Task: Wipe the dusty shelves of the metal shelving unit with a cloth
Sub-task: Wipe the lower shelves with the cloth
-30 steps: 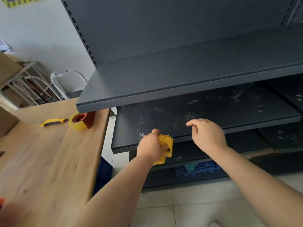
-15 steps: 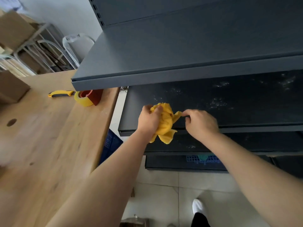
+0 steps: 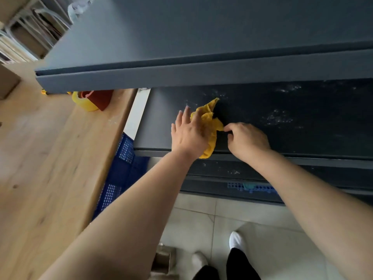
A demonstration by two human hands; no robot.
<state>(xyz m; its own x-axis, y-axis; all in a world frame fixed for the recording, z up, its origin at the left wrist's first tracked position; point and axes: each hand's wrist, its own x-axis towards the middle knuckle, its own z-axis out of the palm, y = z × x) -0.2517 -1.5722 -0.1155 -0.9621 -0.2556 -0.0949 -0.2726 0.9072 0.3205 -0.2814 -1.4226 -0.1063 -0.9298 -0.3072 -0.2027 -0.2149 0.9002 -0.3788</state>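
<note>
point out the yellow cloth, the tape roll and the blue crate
yellow cloth [image 3: 208, 119]: head view, crumpled middle
tape roll [image 3: 84, 104]: head view, yellow outer side
blue crate [image 3: 119, 172]: head view, perforated side wall

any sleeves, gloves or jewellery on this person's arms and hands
No gloves on the left hand or the right hand, and no rings, watch or bracelet show on either. The left forearm and right forearm are uncovered as far as the frame edge, so no sleeve is in view.
</note>
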